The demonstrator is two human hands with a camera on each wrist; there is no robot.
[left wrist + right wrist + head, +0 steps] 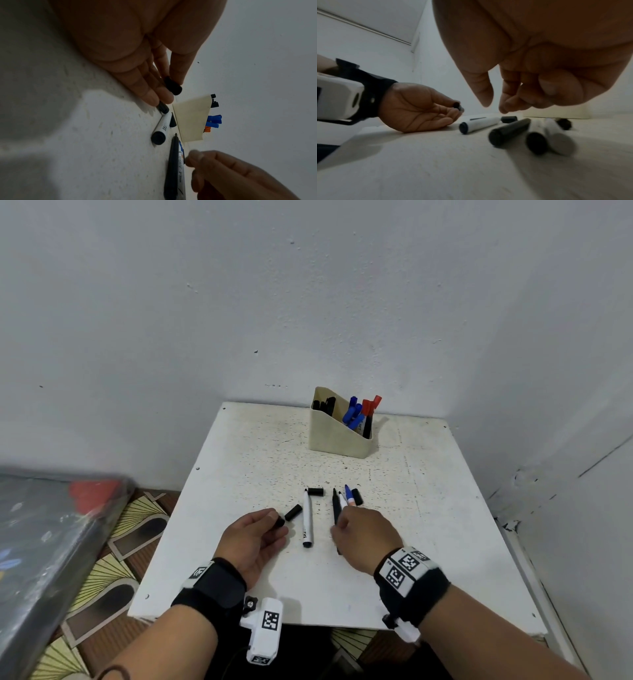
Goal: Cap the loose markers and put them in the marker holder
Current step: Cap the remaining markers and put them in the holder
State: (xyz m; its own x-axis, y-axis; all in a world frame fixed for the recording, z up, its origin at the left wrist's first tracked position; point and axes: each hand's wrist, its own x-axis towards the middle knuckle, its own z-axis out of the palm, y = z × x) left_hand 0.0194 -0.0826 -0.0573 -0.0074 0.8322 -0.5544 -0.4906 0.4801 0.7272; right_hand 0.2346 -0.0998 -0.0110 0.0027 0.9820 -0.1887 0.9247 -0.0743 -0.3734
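At the bottom of the head view both forearms wear black wrist straps. The left hand [255, 534] lies on its side on the white counter [239, 474], thumb and fingers pinching a black cap [279, 522]. The right hand [363, 534], at centre right, hovers palm down over the near ends of three loose markers [339, 505]; its fingers hang loosely curled, gripping nothing. Between the hands lies an uncapped white marker [307, 518], with one loose cap [293, 512] just left of it and another [315, 492] at its tip. A further cap [357, 496] sits right of the group. Beyond, near the wall, stands the cream marker holder [339, 433] with black, blue and red markers.
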